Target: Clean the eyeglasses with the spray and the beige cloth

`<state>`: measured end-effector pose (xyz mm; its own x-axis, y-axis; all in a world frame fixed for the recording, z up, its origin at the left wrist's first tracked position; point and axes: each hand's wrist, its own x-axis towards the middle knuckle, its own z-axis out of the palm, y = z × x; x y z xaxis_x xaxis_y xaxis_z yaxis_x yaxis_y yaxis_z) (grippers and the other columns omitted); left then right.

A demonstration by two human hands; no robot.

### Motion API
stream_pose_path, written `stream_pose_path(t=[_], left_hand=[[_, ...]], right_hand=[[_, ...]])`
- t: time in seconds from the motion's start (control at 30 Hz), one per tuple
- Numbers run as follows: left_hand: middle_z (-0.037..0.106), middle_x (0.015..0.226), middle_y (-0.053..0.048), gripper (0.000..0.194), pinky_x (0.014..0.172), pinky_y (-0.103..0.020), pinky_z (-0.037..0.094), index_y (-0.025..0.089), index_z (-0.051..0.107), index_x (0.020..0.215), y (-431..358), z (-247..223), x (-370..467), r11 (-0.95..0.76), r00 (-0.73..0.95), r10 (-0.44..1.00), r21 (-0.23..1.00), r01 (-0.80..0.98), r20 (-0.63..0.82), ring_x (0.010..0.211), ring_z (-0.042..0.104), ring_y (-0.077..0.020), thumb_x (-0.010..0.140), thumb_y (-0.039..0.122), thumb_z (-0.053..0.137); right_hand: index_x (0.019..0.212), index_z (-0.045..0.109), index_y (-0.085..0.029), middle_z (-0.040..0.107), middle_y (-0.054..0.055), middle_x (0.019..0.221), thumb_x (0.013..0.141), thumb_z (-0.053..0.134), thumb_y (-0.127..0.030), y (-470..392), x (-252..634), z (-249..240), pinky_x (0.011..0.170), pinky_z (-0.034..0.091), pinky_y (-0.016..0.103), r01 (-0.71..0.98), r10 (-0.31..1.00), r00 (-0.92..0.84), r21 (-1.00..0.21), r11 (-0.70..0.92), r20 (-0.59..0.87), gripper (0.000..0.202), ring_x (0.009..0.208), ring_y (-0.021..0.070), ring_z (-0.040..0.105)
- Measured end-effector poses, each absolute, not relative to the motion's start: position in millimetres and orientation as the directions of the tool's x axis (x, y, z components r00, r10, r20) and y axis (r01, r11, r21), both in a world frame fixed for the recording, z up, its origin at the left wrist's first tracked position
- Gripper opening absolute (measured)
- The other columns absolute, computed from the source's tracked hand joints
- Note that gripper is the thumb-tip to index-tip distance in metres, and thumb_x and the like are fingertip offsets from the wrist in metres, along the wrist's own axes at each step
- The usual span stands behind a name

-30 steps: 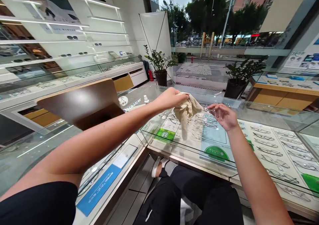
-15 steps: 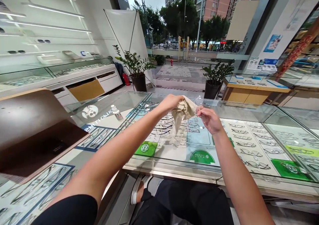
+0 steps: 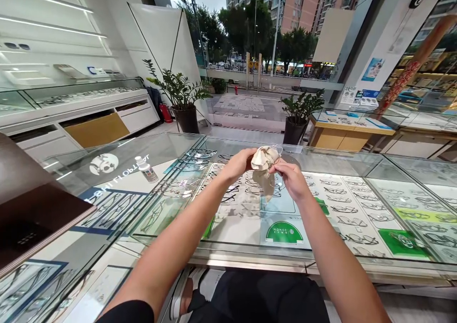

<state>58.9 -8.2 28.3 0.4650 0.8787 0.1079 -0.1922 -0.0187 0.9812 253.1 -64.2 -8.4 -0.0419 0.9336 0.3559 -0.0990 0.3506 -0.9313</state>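
Above the glass display counter (image 3: pixel 228 254), my left hand (image 3: pixel 239 166) is closed on a crumpled beige cloth (image 3: pixel 264 159), one corner of which hangs down. My right hand (image 3: pixel 291 177) pinches a pair of thin-rimmed eyeglasses (image 3: pixel 278 148) against the right side of the cloth. Most of the eyeglasses is hidden by the cloth and fingers; only fine wire-like parts show. A white spray bottle (image 3: pixel 146 169) stands on the glass to the left of my hands.
Under the glass lie rows of eyeglass frames (image 3: pixel 339 199) and a green semicircular card (image 3: pixel 284 232). A dark brown panel (image 3: pixel 39 208) juts in at the left. Beyond the counter stand two potted plants (image 3: pixel 187 118) and a wooden display table (image 3: pixel 342 135).
Both hands have drawn closer together, and the cloth is now bunched over the eyeglasses instead of stretched between the hands. The view has shifted, so the bottle and brown panel appear further left.
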Motion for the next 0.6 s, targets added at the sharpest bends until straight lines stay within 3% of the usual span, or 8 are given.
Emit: stream_pose_path(t=[0.13,0.27,0.43,0.6], left_hand=[[0.050,0.071,0.002,0.043,0.061,-0.024,0.032,0.017,0.059,0.080,-12,16,62,-0.088,0.486,0.851,0.967,-0.240,0.198,0.064,0.041,-0.0112,0.082,0.058,0.075],[0.051,0.074,0.002,0.045,0.063,-0.024,0.036,0.018,0.059,0.079,-18,11,63,-0.118,0.421,0.866,0.928,-0.354,0.271,0.067,0.043,-0.0121,0.083,0.060,0.075],[0.063,0.088,-0.001,0.042,0.073,-0.026,0.042,0.018,0.066,0.090,-24,7,65,-0.276,0.388,0.848,0.926,-0.256,0.360,0.078,0.053,-0.0148,0.077,0.055,0.083],[0.056,0.076,0.002,0.053,0.066,-0.025,0.037,0.019,0.057,0.081,-29,7,68,-0.304,0.328,0.866,0.918,-0.256,0.378,0.068,0.046,-0.0118,0.077,0.065,0.082]], right_hand=[[0.072,0.084,-0.024,0.061,0.004,0.083,0.085,0.070,-0.038,-65,252,-8,0.084,0.041,0.036,-0.128,0.940,-0.034,-0.934,0.333,0.339,0.024,0.086,0.0209,0.052],[0.070,0.083,-0.025,0.060,0.005,0.083,0.083,0.071,-0.040,-68,250,-5,0.086,0.043,0.037,-0.141,0.951,-0.025,-0.943,0.302,0.308,0.023,0.086,0.0217,0.053],[0.069,0.083,-0.025,0.061,0.006,0.084,0.083,0.071,-0.042,-71,248,-3,0.090,0.044,0.037,-0.150,0.949,-0.062,-0.943,0.297,0.308,0.025,0.089,0.0231,0.054],[0.071,0.083,-0.024,0.062,0.006,0.087,0.087,0.070,-0.041,-72,245,-6,0.093,0.042,0.037,-0.129,0.933,-0.148,-0.942,0.310,0.328,0.026,0.094,0.0237,0.055]])
